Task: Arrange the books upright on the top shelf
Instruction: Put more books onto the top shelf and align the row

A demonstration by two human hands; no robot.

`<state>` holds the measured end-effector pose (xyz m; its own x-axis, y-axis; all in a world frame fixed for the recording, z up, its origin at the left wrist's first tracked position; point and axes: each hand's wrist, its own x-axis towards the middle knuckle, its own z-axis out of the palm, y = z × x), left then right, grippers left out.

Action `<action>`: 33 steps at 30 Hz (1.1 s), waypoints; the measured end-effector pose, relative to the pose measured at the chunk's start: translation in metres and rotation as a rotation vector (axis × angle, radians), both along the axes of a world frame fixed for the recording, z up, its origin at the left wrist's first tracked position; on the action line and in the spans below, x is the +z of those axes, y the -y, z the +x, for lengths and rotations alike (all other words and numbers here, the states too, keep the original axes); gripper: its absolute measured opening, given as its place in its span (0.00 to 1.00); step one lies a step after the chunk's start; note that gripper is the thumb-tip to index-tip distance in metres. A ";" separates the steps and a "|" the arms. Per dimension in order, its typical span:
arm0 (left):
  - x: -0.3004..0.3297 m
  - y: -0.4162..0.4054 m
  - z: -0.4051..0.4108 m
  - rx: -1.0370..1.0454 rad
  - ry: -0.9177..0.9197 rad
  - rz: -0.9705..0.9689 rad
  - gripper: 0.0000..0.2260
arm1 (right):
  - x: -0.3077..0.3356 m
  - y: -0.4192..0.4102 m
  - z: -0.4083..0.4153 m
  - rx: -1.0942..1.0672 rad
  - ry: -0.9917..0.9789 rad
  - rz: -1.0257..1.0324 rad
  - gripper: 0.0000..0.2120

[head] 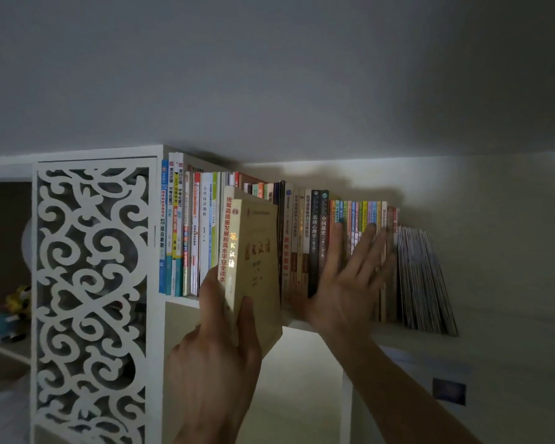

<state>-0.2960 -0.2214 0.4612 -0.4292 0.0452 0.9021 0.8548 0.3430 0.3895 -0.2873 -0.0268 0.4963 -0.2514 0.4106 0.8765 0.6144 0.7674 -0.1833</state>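
Inserting the tan book into the top-shelf row, the left hand is gripping its lower end while the right hand (fingers spread flat) is pressing neighbouring books aside, likely widening the gap.

White fretwork panel with scroll cutouts at left of frame, upright. Further left, open compartment in shadow; small colourful toys on its shelf, blurred, yellow one behind blue one. Grey ceiling above, pale wall at right. Small dark rectangular plate on wall low right, detail too dim to tell.
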 end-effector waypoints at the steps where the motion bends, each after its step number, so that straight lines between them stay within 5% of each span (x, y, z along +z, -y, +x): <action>1: 0.000 0.001 0.001 -0.002 -0.004 -0.005 0.23 | -0.003 -0.003 -0.007 0.003 0.023 -0.016 0.73; 20: -0.001 0.011 0.007 0.059 -0.004 0.038 0.24 | 0.006 -0.022 0.004 0.034 0.145 0.171 0.63; 33: 0.015 -0.021 0.023 0.052 0.037 0.109 0.22 | 0.002 -0.036 0.002 0.052 0.097 0.171 0.65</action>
